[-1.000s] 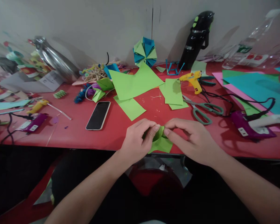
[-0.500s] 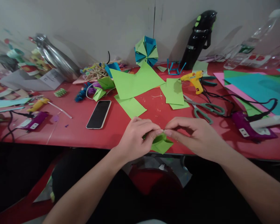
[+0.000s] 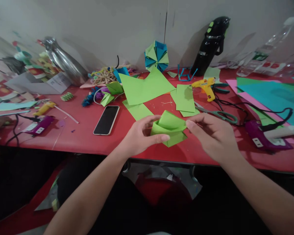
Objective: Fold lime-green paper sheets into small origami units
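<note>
While the left hand grips the folded green paper from its left side, thumb across the front, the right hand pinches its right corner, over the red desk near the middle of the front edge. Just behind lie loose green sheets; a phone lies leftward, scissors beside the right hand. Toward the back edge stand a blue-and-green paper ball and a black bottle.
</note>
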The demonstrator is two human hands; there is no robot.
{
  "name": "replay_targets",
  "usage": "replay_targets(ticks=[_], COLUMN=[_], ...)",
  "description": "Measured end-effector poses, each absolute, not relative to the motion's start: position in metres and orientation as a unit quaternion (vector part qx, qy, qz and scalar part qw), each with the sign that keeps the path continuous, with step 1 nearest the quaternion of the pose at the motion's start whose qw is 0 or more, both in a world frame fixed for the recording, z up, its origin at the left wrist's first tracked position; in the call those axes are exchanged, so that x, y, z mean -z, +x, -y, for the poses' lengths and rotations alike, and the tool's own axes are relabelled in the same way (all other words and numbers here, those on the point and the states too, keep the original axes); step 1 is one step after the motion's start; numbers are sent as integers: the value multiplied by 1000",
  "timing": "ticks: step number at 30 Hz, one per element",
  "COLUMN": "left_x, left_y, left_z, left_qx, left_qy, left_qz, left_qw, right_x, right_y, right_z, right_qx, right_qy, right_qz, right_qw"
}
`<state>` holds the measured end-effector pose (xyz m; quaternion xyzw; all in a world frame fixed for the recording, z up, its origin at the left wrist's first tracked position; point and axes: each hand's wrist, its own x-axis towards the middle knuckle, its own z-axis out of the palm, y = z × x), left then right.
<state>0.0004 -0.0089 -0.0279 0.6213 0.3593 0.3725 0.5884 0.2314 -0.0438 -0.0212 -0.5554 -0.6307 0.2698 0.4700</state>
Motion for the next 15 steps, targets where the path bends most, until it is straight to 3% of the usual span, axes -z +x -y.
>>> replay_targets(ticks=[10,15], left_x=[41,42], left_y=[2,9], left_z=[-3,-2], left_qx=[-475,-447], left_qy=[588,543], left_qz=[-474,-439], left_qw=[452,559], right_x=[31,36], right_y=[228,224], right_z=[39,38], right_qx=[-319,-350], right_qy=[-570,-566], right_qz=[584,543], right_qw=[483,512])
